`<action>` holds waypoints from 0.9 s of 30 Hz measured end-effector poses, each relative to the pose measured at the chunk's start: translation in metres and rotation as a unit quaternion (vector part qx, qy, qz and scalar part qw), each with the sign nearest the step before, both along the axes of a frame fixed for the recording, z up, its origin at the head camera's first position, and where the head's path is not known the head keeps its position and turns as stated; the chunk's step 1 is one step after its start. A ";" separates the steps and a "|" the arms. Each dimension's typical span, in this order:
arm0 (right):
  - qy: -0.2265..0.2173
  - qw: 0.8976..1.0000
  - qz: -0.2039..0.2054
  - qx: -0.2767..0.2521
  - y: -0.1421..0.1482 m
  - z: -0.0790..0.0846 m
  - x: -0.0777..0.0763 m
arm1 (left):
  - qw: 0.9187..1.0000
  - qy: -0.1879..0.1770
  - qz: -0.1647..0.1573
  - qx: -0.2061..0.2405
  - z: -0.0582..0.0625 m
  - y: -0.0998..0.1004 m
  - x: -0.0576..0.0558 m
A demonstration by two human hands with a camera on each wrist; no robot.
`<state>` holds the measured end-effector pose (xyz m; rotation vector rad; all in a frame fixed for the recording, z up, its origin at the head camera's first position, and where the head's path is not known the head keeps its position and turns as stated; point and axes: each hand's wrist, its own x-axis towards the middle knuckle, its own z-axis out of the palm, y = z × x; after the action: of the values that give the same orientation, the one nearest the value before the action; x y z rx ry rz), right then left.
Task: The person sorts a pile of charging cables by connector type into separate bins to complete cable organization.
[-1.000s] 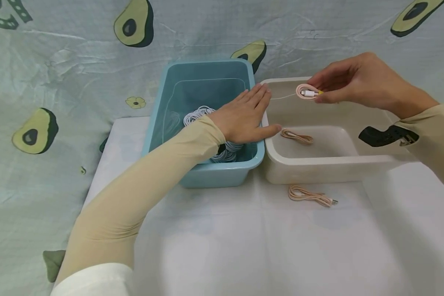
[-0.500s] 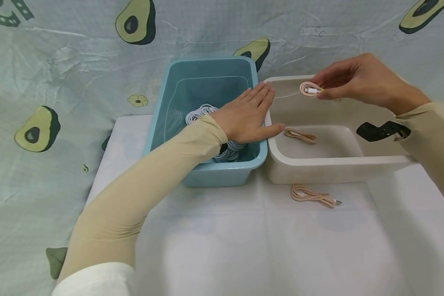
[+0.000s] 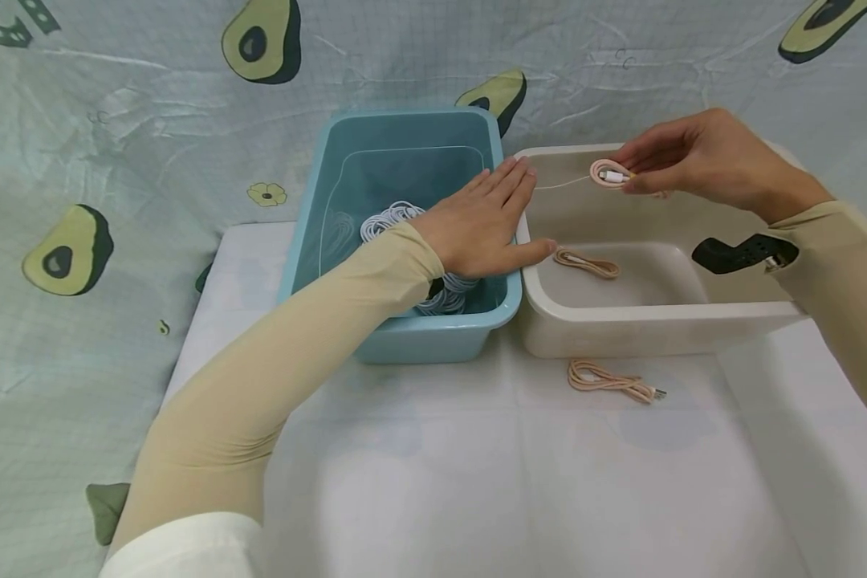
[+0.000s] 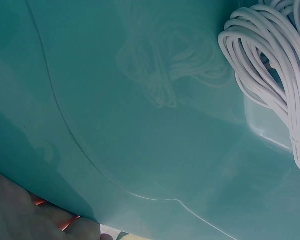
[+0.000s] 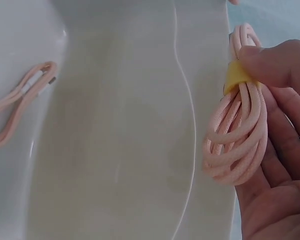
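My left hand lies palm down across the adjoining rims of a blue bin and a beige bin, fingers straight and close together. In the blue bin lie bundled white cables, partly hidden by my left arm. Over the back of the beige bin, my right hand pinches a coiled pink cable by its yellow band. The cable's white connector faces left. Below, a folded pink cable rests on the beige bin's floor.
Another folded pink cable with a plug end lies on the white tabletop in front of the beige bin. Behind the bins hangs an avocado-print cloth. A black strap sticks out at the right wrist.
The head view has shifted slightly. My right hand and the coiled cable have moved a little to the right; the left hand keeps its place on the rims.
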<state>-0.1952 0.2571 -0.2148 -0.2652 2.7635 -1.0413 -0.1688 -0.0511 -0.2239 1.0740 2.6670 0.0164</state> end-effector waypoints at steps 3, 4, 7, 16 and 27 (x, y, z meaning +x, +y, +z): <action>0.003 1.000 -0.003 -0.002 0.001 0.000 -0.001 | 1.000 0.000 0.001 -0.001 0.000 0.000 0.000; 0.006 1.000 -0.004 -0.001 0.001 0.000 -0.002 | 1.000 0.001 0.001 -0.001 0.000 0.000 0.000; 0.012 1.000 -0.008 0.004 0.001 -0.001 -0.003 | 1.000 0.001 0.001 -0.002 0.000 0.000 0.000; 0.011 1.000 -0.008 0.022 0.000 0.001 -0.001 | 1.000 -0.003 -0.001 -0.002 0.001 0.000 0.001; 0.032 0.999 0.008 0.029 -0.012 0.011 0.015 | 1.000 -0.008 -0.004 0.008 0.001 -0.002 0.001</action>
<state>-0.1803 0.2456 -0.2041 -0.3172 2.8374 -0.9632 -0.1674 -0.0533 -0.2227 1.0859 2.6521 0.0448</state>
